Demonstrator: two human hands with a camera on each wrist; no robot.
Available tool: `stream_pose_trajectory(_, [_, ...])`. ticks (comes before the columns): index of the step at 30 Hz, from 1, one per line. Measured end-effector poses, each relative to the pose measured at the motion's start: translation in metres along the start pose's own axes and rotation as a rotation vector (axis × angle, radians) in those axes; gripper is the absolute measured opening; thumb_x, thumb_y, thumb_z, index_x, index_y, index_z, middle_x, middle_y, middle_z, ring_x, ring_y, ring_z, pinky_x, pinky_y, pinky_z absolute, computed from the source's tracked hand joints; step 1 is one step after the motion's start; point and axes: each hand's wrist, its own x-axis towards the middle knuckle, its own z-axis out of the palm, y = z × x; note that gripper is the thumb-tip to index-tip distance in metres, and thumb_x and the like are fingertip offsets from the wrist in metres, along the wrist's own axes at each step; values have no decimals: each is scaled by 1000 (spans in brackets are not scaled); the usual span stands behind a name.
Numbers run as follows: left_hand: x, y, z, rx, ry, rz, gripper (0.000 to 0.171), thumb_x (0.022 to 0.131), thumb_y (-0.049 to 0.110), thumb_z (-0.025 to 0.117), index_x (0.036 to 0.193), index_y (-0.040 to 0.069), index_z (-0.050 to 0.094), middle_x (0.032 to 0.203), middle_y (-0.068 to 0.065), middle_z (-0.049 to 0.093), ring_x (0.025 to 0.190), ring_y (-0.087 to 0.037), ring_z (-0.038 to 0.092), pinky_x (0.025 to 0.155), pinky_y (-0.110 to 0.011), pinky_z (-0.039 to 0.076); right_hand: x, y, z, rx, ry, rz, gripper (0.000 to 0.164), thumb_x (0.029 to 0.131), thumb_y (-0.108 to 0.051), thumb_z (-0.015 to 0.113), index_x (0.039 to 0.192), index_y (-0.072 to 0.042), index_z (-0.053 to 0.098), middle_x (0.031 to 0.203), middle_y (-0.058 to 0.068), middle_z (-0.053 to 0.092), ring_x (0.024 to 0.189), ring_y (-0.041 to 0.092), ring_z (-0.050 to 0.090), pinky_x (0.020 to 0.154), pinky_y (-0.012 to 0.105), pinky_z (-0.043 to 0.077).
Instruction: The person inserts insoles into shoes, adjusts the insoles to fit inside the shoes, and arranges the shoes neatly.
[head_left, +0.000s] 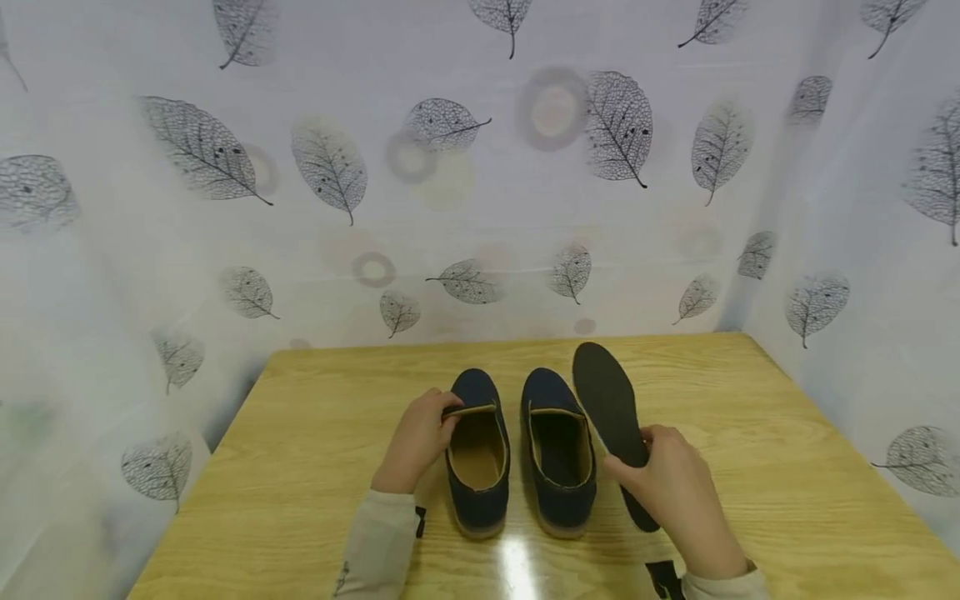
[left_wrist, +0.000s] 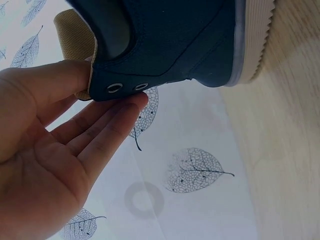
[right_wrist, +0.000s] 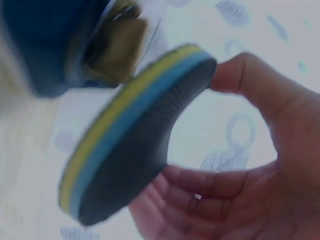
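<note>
Two dark blue slip-on shoes stand side by side on the table, toes pointing away. My left hand (head_left: 414,442) pinches the opening edge of the left shoe (head_left: 476,388), thumb inside and fingers outside, near the eyelets in the left wrist view. This shoe has a tan inside. A darker inside shows in the right shoe (head_left: 546,390), which no hand touches. Just right of it, my right hand (head_left: 673,487) grips a black insole (head_left: 606,392) by its edges, tilted above the table. Yellow and blue layers line the edge of the insole (right_wrist: 125,145) in the right wrist view.
The wooden table (head_left: 337,400) has a glossy light reflection near its front. A white leaf-printed curtain (head_left: 480,208) hangs behind it and along both sides. Dark straps show at both wrists, below light sleeves (head_left: 378,542).
</note>
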Motion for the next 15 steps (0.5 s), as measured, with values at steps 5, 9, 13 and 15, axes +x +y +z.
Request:
stream_pose_trajectory(5, [0,1,-2,-15,-15,-16,15,88,3,68,102,-1,73,92,-9,63,81,-23,62,72,-36,52,1,-22,4,14,-29,-151,57,74,-31,77,114,9,67,98,12,61,78,21,59,68,41,51])
stream_pose_trajectory(9, [-1,0,-1,-17,-33,-18,17,88,3,68,104,-1,72,94,-9,63,83,-23,62,72,-35,53,5,-33,7,-46,-38,-283,56,72,-29,80,114,7,69,96,8,62,76,17,58,67,39,50])
stream_pose_trajectory(13, [-2,0,-3,-35,-56,-26,27,88,3,69,114,-4,67,102,-13,63,91,-27,62,78,-38,52,12,-38,10,-111,-62,-377,56,71,-26,81,116,5,69,91,4,59,73,13,53,65,35,49])
stream_pose_trajectory(15, [-3,1,-6,-50,-65,-38,38,87,5,70,123,-6,62,110,-17,61,99,-31,62,84,-41,52,16,-39,11,-122,-80,-417,53,70,-24,80,115,3,70,88,1,57,70,11,50,64,33,47])
